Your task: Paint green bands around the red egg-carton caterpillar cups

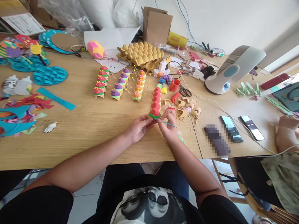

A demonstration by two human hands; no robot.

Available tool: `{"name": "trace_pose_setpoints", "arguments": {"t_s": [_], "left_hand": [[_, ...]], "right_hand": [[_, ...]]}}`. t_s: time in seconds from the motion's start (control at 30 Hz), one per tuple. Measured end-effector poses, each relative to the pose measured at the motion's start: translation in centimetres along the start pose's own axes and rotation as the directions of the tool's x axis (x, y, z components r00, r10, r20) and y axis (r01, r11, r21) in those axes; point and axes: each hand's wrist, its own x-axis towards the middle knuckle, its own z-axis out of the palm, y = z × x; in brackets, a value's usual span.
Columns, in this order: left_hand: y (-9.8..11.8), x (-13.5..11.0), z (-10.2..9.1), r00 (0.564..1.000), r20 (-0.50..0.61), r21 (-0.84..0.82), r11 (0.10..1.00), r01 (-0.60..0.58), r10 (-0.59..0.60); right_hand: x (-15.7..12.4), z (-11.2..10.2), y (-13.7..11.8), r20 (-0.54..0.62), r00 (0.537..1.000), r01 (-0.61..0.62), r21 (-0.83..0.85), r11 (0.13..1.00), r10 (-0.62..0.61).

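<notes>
My left hand (140, 128) grips the near end of an egg-carton strip (155, 102), its row of bumps covered in red with a green band at the near end. My right hand (170, 126) is closed around a thin blue stick (168, 123); its fingertips meet the same near end of the strip. The exact spot where the fingers touch is partly hidden. Beyond my hands stand three decorated egg-carton strips: a red one (102, 81), a purple one (120, 83) and an orange one (139, 85). Yellow-headed pins stick out around them.
Right of my hands lie torn carton scraps (190, 107), scissors (185, 91) and a red cup (174, 85). A white fan (233, 70) and phones (231, 128) are farther right. Egg trays (141, 54) sit behind, coloured scraps (18, 115) at left. A person's arm (287, 133) rests at the right edge.
</notes>
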Motion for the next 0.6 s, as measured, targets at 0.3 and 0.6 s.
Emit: {"name": "trace_pose_setpoints", "arguments": {"t_s": [0.3, 0.6], "left_hand": [[0.1, 0.0, 0.2, 1.0, -0.002, -0.005, 1.0, 0.011, -0.011], [0.3, -0.2, 0.4, 0.994, -0.101, -0.02, 0.999, 0.03, -0.032]], "right_hand": [[0.0, 0.3, -0.2, -0.028, 0.998, 0.059, -0.126, 0.99, -0.063], [0.3, 0.0, 0.7, -0.069, 0.949, -0.275, 0.296, 0.915, 0.307]]}}
